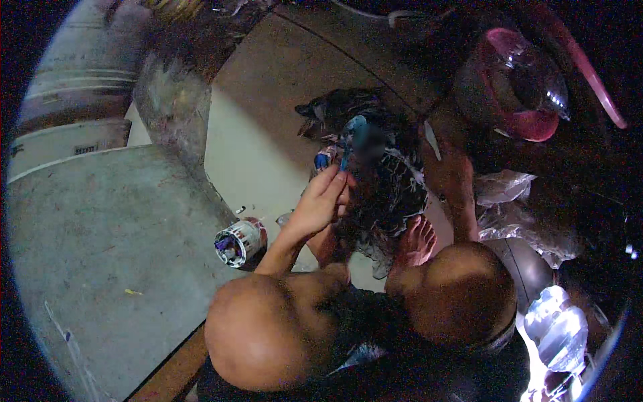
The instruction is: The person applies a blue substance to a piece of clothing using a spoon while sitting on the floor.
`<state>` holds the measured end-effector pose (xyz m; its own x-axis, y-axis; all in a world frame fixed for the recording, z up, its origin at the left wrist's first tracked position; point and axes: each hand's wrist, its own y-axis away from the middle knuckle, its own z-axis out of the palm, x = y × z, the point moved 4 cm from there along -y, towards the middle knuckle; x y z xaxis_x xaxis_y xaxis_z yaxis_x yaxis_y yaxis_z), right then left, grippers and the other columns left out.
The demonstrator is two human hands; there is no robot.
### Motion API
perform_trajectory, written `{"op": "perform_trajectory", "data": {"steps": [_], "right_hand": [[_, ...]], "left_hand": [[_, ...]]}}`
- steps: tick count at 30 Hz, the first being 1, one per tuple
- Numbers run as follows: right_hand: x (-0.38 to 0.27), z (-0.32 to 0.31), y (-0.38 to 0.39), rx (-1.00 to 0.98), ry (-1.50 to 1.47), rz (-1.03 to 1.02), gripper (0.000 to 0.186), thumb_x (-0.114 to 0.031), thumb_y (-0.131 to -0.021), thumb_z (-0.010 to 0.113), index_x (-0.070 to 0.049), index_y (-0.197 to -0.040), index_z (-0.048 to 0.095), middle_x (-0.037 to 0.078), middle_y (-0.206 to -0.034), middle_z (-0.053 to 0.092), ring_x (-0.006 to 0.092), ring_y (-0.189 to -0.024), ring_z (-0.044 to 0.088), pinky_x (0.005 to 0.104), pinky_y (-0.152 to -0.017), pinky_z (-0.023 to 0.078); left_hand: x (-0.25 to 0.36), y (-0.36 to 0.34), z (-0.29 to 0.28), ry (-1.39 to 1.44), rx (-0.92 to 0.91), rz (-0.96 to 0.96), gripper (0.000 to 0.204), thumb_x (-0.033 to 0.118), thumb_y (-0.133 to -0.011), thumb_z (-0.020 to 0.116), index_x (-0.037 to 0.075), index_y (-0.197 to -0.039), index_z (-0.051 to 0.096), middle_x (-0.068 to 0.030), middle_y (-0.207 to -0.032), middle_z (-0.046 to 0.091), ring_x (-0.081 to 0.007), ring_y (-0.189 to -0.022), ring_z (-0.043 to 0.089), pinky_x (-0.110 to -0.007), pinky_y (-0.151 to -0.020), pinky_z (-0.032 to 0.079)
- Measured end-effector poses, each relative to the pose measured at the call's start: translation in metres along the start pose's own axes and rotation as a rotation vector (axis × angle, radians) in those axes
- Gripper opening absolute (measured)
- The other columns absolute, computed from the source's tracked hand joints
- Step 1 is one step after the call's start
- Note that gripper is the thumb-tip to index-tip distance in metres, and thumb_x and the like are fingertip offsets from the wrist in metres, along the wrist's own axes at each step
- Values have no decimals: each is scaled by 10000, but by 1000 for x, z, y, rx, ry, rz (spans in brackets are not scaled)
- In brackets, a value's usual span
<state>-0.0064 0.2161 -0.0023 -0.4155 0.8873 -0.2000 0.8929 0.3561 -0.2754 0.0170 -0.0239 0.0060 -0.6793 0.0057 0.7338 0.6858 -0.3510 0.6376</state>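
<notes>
My left hand (320, 204) reaches forward past my left knee with its fingers pinched together. Between the fingertips is a slim blue stick-like thing (345, 161), and a wider pale-blue end (357, 123) shows beyond it; its exact kind is unclear. Just beside it lies a small blue-and-white packet or can (324, 159). Below and around these a crumpled black plastic bag (395, 194) is spread on the floor between my feet, partly lost in shadow and blur. My right hand cannot be made out in the dark area.
A small white tub (240, 244) with purple and white bits stands at the edge of a grey board (114, 248). Clear plastic bags (519, 208) lie right of my foot. A pink-and-clear container (529, 124) is at far right, a brightly lit bag (557, 331) at lower right.
</notes>
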Motion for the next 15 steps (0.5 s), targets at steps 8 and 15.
{"op": "perform_trajectory", "data": {"steps": [8,15], "right_hand": [[-48,-12,25,-274,-941,483,278,-89,-862,571,-85,-1139,593,91,-976,618,183,-860,605,287,-722,496],[-45,1,36,-359,-1017,621,296,-84,-863,564,-99,-1157,588,92,-985,612,200,-865,607,293,-717,499]], "left_hand": [[9,-3,8,369,70,-111,156,231,-966,397,101,-888,433,24,-617,371,-85,-486,375,-237,-409,317],[18,-4,-1,-340,303,375,157,211,-960,403,61,-949,450,13,-653,421,-88,-554,426,-244,-476,358]]}}
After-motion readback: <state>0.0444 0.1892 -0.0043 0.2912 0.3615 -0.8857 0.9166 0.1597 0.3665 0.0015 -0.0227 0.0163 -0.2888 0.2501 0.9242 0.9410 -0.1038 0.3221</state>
